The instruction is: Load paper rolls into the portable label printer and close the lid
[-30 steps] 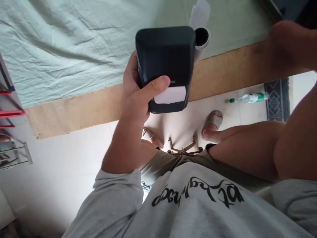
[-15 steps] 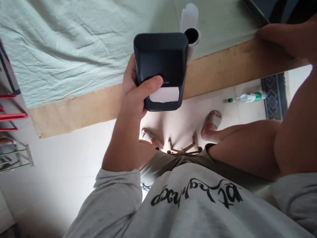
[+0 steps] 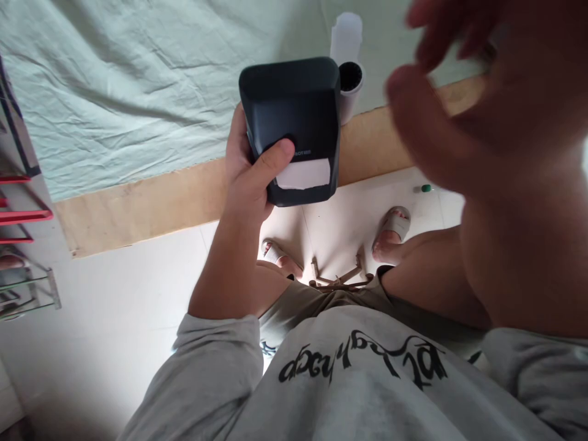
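Black device (image 3: 294, 107) clamped in left hand's (image 3: 250, 177) fingers; lettering (image 3: 303, 152) part-hidden, illegible. Right hand (image 3: 487, 128) blurred, thumb and fingers apart. Shirt script (image 3: 362, 361) upside-down.

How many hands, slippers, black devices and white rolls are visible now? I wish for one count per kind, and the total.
Hands: 2 (left hand, right hand)
Slippers: 2 (left slipper, right slipper)
Black device: 1
White roll: 1
Total: 6
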The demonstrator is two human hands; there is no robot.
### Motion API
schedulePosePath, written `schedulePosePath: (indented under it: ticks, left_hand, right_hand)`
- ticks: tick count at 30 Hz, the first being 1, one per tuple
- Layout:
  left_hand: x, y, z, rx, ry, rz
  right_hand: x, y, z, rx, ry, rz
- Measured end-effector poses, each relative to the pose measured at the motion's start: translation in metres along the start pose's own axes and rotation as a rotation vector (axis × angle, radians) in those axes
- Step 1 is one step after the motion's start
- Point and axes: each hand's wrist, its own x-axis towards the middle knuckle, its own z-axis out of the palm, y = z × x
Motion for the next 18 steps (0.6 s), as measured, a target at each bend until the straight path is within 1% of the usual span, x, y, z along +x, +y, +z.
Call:
schedulePosePath:
  ticks: [1,3,7,9,12,13,15,18]
  left_hand:
    - [-0.002,0.001,0.002,-0.016,0.008,-0.004]
    - [-0.005,0.001,0.007,-0.05,0.008,0.0]
    - [-0.005,-0.006,0.008,-0.101,0.041,0.1]
    - [-0.002,-0.007,0.006,-0.155,0.003,0.102]
    - [0.003,-0.003,0.004,-0.254,-0.115,0.096]
    - [0.004,-0.002,0.004,-0.273,-0.122,0.094]
    - [0.005,0.001,0.004,-0.298,-0.091,0.048]
    - [0.005,0.004,0.007,-0.333,0.015,-0.048]
  right_hand:
    - [0.004,-0.011,0.003,-0.037,-0.022,-0.092]
    - [0.011,-0.024,0.01,-0.083,-0.057,-0.143]
    - [0.018,-0.024,0.021,-0.142,-0.152,-0.073]
    - [0.02,-0.022,0.023,-0.141,-0.163,-0.053]
    - [0.021,-0.021,0.025,-0.116,-0.15,-0.036]
    - [0.022,-0.021,0.025,-0.111,-0.145,-0.023]
    - [0.024,-0.019,0.027,-0.107,-0.14,-0.004]
    - [0.025,-0.017,0.029,-0.104,-0.121,0.007]
